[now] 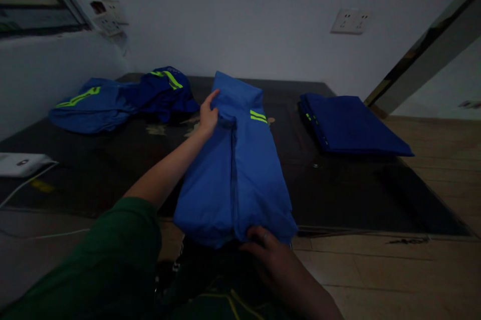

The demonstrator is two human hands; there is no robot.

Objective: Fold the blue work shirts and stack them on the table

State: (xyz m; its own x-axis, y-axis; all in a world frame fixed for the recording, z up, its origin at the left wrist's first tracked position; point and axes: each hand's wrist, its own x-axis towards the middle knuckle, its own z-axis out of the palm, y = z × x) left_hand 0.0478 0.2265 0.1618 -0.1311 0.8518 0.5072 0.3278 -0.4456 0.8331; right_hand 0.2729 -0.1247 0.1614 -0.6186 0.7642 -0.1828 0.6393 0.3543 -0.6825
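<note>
A light blue work jacket (259,160) lies folded lengthwise in front of me, with a dark front seam and two yellow-green stripes near its top. Its lower end hangs at the table's near edge. My left hand (209,115) rests at the jacket's upper left edge, thumb and forefinger apart; its other fingers are hard to see. At the bottom hem, my right hand (268,252) has its fingers curled round the fabric, a ring showing on one finger.
On the dark table (293,190), a crumpled light blue garment (93,109) and a dark blue one (165,92) lie at left. Folded dark blue clothing (353,122) sits at right. A white device (22,164) with a cable lies at the left edge; sockets (350,21) are on the wall.
</note>
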